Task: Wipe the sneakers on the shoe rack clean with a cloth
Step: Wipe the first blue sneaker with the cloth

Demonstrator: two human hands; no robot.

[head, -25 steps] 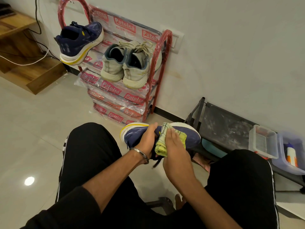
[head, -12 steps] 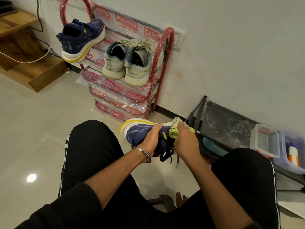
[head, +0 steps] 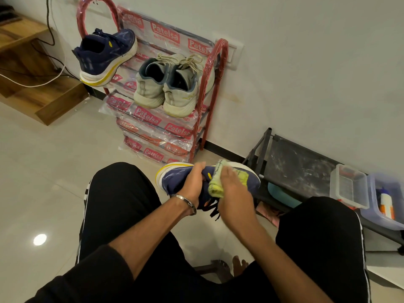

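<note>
Now, hands: our left hand (head: pixel 192 184) grips the navy sneaker (head: pixel 185 178) between our knees; our right hand (head: pixel 235 193) presses the folded yellow cloth (head: pixel 215 188) on its upper.
Wiping: we should brace firmly and stroke toe to heel.
Edges: dark low rack (head: pixel 306 169) just beside; red shoe rack (head: pixel 220 68) well apart.
Room: bare floor lies left.
</note>
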